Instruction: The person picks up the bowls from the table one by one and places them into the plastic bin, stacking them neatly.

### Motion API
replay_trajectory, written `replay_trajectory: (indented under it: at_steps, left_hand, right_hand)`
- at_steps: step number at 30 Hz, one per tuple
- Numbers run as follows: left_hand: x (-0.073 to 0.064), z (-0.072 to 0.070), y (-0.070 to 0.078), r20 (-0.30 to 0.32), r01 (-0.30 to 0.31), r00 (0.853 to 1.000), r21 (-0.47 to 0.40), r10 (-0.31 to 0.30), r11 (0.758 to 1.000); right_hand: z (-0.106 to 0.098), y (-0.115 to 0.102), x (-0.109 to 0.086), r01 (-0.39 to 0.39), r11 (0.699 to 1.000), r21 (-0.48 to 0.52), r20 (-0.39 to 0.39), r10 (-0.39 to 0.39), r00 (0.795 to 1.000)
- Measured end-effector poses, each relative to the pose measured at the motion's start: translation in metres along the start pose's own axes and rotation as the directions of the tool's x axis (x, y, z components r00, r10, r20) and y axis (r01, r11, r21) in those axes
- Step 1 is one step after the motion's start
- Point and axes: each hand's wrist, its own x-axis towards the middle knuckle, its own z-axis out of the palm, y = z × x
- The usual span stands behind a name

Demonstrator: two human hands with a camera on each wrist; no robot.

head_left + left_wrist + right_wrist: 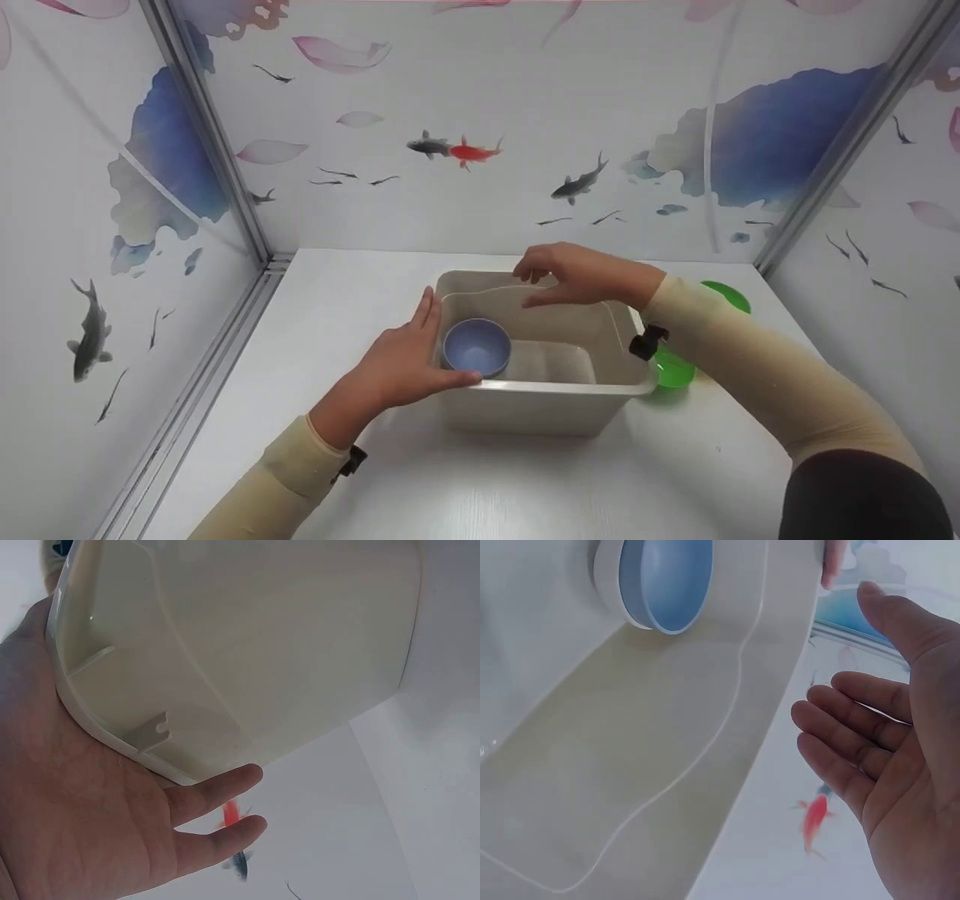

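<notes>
A cream plastic bin (532, 412) stands on the white table. Inside it, at the left end, sits a blue bowl (476, 349). The right wrist view shows the bowl nested with others, a white outer one (609, 585) among them. My left hand (390, 367) rests against the bin's front left corner, its thumb along the front rim and its fingers straight beside the left side. Above the far part of the bin hovers my right hand (581, 274), fingers loosely bent and thumb apart, holding nothing.
Right of the bin, partly hidden by my right forearm, are two green pieces, one farther back (726, 295) and one nearer (673, 370), that look like bowls. Printed panels (480, 202) with fish enclose the table at the back and both sides.
</notes>
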Motion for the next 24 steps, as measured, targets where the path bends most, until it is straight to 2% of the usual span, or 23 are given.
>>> replay_trajectory:
  at_steps: [5,12,20,24]
  left_hand:
    - [0.000,0.000,0.002,0.001,0.006,1.000,-0.001,-0.006,1.000]
    - [0.002,0.001,0.000,-0.005,-0.007,1.000,0.018,0.007,1.000]
    - [0.002,0.002,0.001,-0.003,-0.002,1.000,0.017,0.002,1.000]
    - [0.001,0.000,0.001,-0.006,-0.003,1.000,0.016,0.003,1.000]
  right_hand:
    - [-0.006,0.004,-0.022,-0.006,1.000,0.026,-0.054,0.007,0.999]
    - [-0.012,0.009,-0.062,-0.073,0.993,0.098,-0.143,0.086,0.986]
    - [-0.006,0.030,-0.116,-0.026,0.989,0.144,-0.332,0.073,0.941]
    - [0.000,0.036,-0.140,-0.059,0.987,0.150,-0.396,0.115,0.911]
